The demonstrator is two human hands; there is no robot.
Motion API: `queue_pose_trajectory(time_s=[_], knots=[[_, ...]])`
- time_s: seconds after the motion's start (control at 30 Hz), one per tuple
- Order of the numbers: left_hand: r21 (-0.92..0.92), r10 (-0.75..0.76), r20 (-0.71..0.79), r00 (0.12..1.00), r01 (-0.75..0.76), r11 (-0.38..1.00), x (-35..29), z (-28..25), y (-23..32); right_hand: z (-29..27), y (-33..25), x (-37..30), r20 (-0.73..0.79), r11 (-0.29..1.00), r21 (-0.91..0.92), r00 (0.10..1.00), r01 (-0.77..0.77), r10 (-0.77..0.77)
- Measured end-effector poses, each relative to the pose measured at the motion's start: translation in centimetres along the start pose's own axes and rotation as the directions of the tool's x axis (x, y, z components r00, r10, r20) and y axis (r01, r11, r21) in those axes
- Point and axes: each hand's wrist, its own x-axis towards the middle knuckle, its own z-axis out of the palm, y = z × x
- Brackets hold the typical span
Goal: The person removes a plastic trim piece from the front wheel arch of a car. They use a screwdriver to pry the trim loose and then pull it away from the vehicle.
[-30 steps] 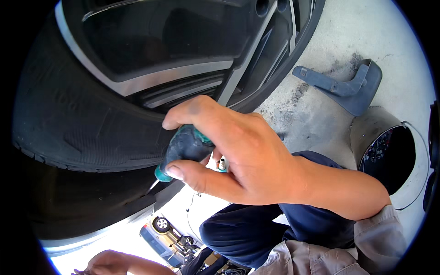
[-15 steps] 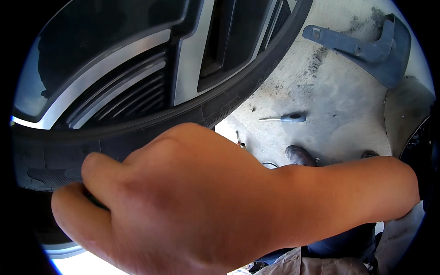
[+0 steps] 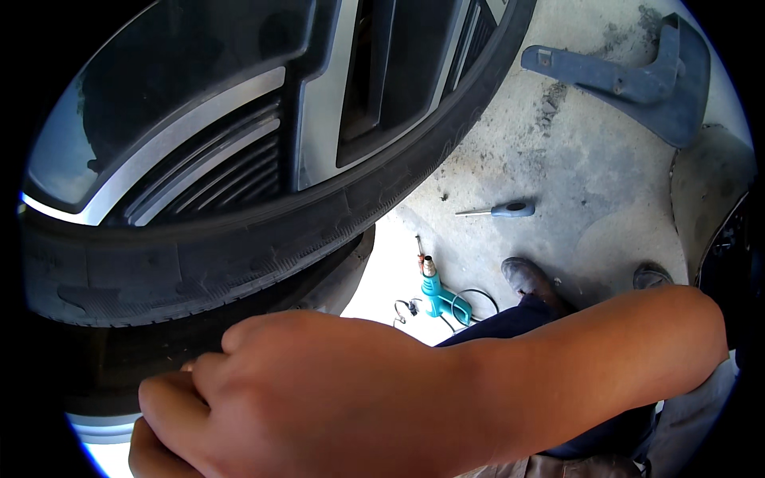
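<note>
Only my right hand (image 3: 311, 398) shows, its forearm coming across from the right edge over the lower part of the head view. Its fingers are curled closed, and what they hold, if anything, is hidden behind the back of the hand. It is just below the tyre (image 3: 215, 247), close to the dark gap beneath the tread, and appears apart from the rubber. The black and silver wheel rim (image 3: 319, 127) fills the upper left. My left hand is out of view.
On the concrete floor (image 3: 574, 175) lie a screwdriver (image 3: 510, 209), a teal heat gun (image 3: 437, 293) with its cord, and a slim tool (image 3: 420, 245) near its nozzle. A dark grey mud flap (image 3: 653, 88) rests at the upper right. My shoes (image 3: 526, 277) stand beside the heat gun.
My right hand has moved down, off the tyre's lower edge, with its fingers still curled. The heat gun and more of the gap under the tyre have come into sight.
</note>
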Motion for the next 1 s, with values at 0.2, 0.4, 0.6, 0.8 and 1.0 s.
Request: queue_pose_trajectory(time_s=[0.2, 0.4, 0.6, 0.8, 1.0], knots=[[-0.019, 0.004, -0.041, 0.999, -0.005, 1.000, -0.6, 1.9, -0.4, -1.6, 2.2, 1.2, 0.028, 0.971, -0.007, 0.971, -0.238, 0.238], [0.062, -0.053, -0.086, 0.995, 0.058, 0.996, -1.6, 2.9, -0.4, -1.2, 1.9, 0.0, 0.075, 0.990, 0.005, 0.987, -0.139, 0.139], [0.058, -0.038, -0.045, 0.998, 0.040, 0.998, -1.0, 1.5, 0.1, -1.1, 0.4, -1.5, 0.066, 0.971, -0.206, 0.992, 0.122, -0.110], [0.045, -0.019, -0.058, 0.998, 0.021, 0.999, 0.2, 1.3, 0.3, -0.1, 1.6, 0.0, -0.114, 1.000, 0.020, 0.993, -0.013, 0.016], [0.047, -0.019, -0.030, 0.999, 0.020, 0.999, 0.2, 1.1, 0.6, -0.1, 1.3, -0.3, 0.019, 0.989, 0.146, 1.000, 0.016, -0.019]])
